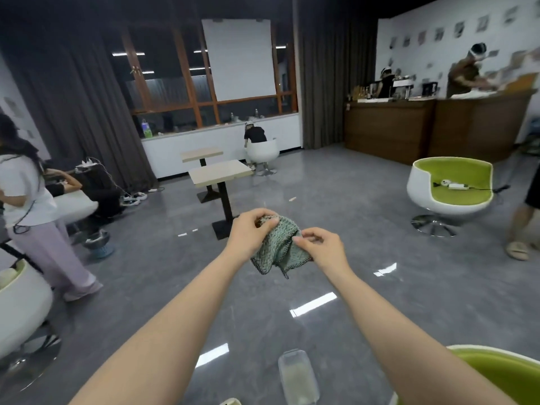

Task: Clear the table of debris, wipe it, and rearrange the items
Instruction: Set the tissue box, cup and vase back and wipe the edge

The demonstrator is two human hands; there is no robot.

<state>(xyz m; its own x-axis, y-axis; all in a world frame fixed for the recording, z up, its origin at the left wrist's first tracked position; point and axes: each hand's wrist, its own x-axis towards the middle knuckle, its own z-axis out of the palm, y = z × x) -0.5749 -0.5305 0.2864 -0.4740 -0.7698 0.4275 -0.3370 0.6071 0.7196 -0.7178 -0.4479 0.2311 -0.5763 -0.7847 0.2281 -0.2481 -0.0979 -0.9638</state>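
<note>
Both hands gripping a cloth (277,247) mid-frame.
Left hand (252,229) is pinching its top; right hand (320,247) is pinching its right edge, the rest hanging below.

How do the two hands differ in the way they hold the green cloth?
The left hand grips the green cloth at its bunched top, fingers curled over it; the right hand only pinches an edge lower on the side. The left hand sits higher and farther out than the right. Both hold the cloth in mid-air above the floor.
</note>
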